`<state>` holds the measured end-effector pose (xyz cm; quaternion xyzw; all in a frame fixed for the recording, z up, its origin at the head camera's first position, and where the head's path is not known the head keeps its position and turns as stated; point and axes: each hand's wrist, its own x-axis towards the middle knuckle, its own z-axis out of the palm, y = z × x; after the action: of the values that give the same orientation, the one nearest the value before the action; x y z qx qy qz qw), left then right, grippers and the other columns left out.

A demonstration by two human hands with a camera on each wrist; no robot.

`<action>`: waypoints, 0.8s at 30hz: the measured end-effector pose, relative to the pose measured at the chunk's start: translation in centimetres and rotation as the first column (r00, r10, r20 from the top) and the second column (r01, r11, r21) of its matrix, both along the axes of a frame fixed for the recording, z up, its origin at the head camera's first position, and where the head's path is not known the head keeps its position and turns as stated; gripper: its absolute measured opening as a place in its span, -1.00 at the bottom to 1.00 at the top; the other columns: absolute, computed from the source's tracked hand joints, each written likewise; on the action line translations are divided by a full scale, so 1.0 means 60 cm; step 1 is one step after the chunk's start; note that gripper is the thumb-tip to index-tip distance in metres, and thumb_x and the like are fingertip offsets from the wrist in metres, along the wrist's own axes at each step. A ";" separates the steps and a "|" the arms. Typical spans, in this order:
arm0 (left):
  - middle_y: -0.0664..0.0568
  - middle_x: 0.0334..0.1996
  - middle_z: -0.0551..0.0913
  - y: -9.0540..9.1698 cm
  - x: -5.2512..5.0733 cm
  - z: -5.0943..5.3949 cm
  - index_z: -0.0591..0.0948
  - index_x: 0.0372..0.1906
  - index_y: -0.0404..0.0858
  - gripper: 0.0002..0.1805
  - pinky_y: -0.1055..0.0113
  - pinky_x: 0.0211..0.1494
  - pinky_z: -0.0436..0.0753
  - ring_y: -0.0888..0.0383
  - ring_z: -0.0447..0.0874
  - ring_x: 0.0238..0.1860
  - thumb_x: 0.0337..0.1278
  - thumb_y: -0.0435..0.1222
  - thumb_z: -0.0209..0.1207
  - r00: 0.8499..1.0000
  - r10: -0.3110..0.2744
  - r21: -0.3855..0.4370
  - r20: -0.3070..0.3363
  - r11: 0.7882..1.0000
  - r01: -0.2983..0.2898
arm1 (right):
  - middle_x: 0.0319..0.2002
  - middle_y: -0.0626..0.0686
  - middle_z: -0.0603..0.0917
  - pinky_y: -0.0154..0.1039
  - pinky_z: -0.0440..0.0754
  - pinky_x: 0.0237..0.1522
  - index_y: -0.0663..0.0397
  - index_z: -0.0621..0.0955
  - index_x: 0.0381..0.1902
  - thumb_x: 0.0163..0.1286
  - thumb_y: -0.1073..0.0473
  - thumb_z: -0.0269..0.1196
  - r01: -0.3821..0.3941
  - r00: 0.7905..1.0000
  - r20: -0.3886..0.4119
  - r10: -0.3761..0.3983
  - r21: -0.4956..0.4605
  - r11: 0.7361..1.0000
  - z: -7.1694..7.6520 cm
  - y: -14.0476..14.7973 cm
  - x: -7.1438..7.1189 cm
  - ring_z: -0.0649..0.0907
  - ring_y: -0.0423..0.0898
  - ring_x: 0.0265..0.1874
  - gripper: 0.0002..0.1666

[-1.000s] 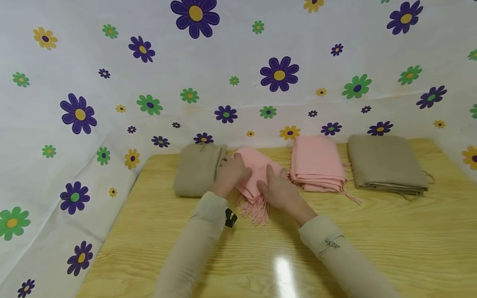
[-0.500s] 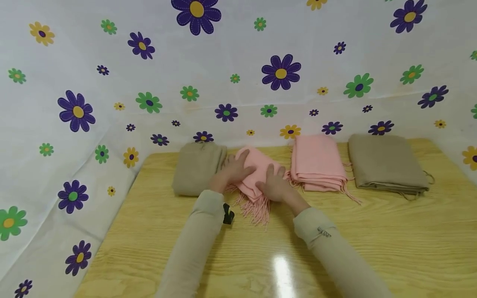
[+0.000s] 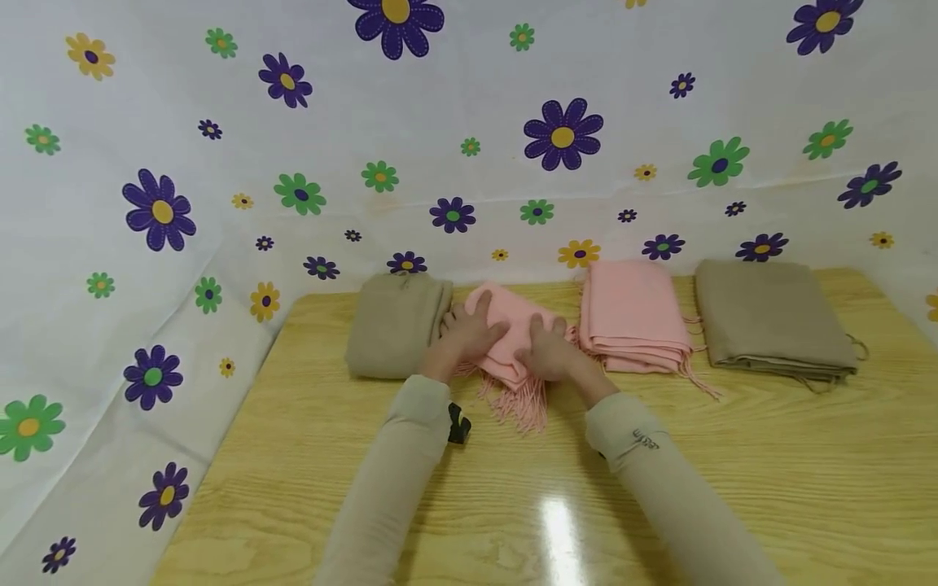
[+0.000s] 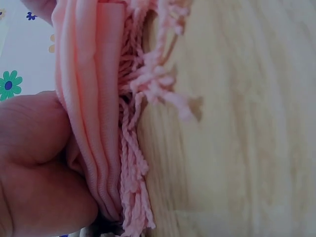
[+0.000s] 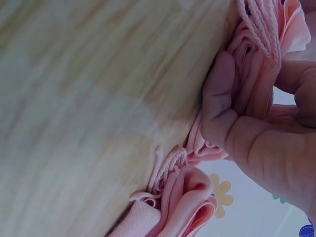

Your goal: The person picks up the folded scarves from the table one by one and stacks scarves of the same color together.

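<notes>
Resting my spread left hand [image 3: 471,332] on the pink scarf [image 3: 513,324], right hand [image 3: 551,354] pinching its edge, between left beige bundle [image 3: 392,325] and second pink bundle [image 3: 633,305]. Those two plus right beige bundle [image 3: 769,313] look done; mine (folded, but askew) probably needs squaring.

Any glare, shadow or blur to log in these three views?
Head: bright white glare on the yellow wood-grain table, shadow beside the right beige fabric sleeve; left wrist: dim, pink folded fringed cloth sharper than the blurred table grain; right wrist: dim, grain blurred, with pale sheen.
</notes>
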<state>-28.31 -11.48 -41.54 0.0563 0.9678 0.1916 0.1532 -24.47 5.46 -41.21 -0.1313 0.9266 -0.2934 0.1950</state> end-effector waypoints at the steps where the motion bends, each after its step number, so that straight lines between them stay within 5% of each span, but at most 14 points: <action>1: -0.51 0.49 -0.17 0.000 0.001 0.000 -0.19 0.62 -0.02 -0.20 -0.24 0.48 -0.09 -0.42 -0.18 0.48 0.50 0.11 -0.17 1.000 0.009 0.002 -0.004 1.000 -0.009 | 0.44 0.62 -0.26 0.24 0.22 0.37 0.48 -0.21 0.51 0.58 0.09 -0.02 -0.009 1.000 -0.001 0.009 0.003 1.000 0.001 0.001 -0.002 -0.20 0.39 0.49 -0.11; 13: -0.49 0.48 -0.16 0.015 0.018 -0.007 -0.25 0.61 -0.05 -0.17 -0.19 0.49 -0.06 -0.38 -0.13 0.46 0.50 0.15 -0.22 0.996 0.091 -0.057 -0.007 0.994 -0.091 | 0.48 0.52 -0.05 0.26 0.02 0.44 0.49 -0.17 0.51 0.55 0.06 -0.02 -0.155 0.988 0.005 0.156 0.077 0.985 0.011 0.021 -0.024 -0.17 0.39 0.50 -0.10; 24: -0.47 0.50 -0.21 0.019 0.024 -0.008 -0.35 0.60 -0.09 -0.13 -0.16 0.51 -0.07 -0.36 -0.19 0.50 0.48 0.20 -0.27 0.993 0.116 -0.090 -0.004 0.989 -0.116 | 0.44 0.63 -0.20 0.28 0.10 0.41 0.39 -0.14 0.54 0.58 0.05 -0.05 -0.148 0.988 -0.027 0.150 0.069 0.987 0.013 0.017 -0.012 -0.18 0.43 0.49 -0.15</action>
<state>-26.86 -10.33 -42.04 -0.0073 0.9770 0.1566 0.1449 -25.20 6.49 -40.45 -0.1986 0.9264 -0.2449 0.2057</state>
